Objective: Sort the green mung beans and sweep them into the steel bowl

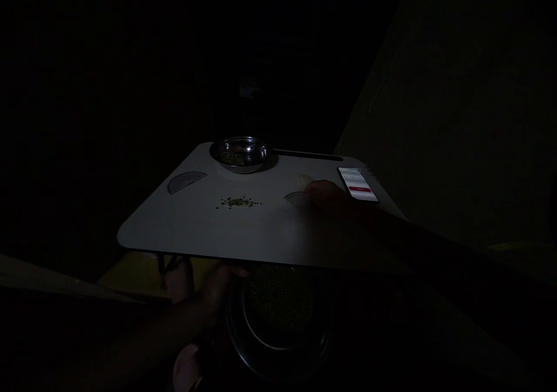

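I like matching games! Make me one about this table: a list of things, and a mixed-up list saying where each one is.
Things:
1. Steel bowl
2. Phone
3. Loose green seeds
4. Right hand

Places:
A. Over a pale curved piece
B. Middle of the table
C. Far edge of the table
D. Right corner of the table, screen lit

Pairs: 1-C, 2-D, 3-B, 4-A

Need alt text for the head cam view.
A right hand touches a translucent curved piece on a white table, beside a phone, with scattered green grains and a steel bowl ahead. The left hand is at the table's near edge, above a larger dark bowl of grains.
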The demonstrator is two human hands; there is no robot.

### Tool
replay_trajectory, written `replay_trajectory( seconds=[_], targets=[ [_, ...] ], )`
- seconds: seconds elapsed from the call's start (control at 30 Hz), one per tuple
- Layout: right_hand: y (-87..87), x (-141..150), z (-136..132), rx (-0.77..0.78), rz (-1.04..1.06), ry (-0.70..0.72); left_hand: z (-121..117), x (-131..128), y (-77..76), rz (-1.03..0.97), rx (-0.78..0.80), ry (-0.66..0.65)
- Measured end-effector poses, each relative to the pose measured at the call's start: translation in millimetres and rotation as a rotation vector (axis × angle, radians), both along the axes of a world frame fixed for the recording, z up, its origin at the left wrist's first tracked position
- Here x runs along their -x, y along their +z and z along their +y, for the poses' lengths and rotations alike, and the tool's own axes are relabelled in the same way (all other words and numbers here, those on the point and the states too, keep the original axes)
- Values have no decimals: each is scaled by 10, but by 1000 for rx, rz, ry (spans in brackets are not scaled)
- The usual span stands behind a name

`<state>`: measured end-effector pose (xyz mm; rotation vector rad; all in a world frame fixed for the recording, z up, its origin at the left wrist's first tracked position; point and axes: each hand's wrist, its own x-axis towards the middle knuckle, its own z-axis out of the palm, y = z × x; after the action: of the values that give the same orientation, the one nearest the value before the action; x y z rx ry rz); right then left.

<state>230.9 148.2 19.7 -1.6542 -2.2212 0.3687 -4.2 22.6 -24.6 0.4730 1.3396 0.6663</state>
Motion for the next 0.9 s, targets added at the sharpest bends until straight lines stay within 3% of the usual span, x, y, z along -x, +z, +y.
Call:
replay_trajectory(
  seconds=[0.13,0.2,0.3,0.47,0.6,0.73,0.9],
  targets=[
    [60,-96,132,-63,-135,-7,-9,67,-73,-34,-16,-25],
    [117,-111,154,-118,-185,-42,-19,60,-3,-27,1,24],
    [167,-98,146,-191,-199,-74,-23,27,140,171,-21,165],
    [63,-59,111,-62,-154,92,3,63,162,90,-70,136],
    [8,-117,159,-53,-200,13,-19,61,212,4,-35,142],
    [71,-163,202,-98,-236,-68,-47,22,314,78,-38,236],
    [111,71,124,-175,-188,-23,-41,127,163,70,-17,183]
  ],
)
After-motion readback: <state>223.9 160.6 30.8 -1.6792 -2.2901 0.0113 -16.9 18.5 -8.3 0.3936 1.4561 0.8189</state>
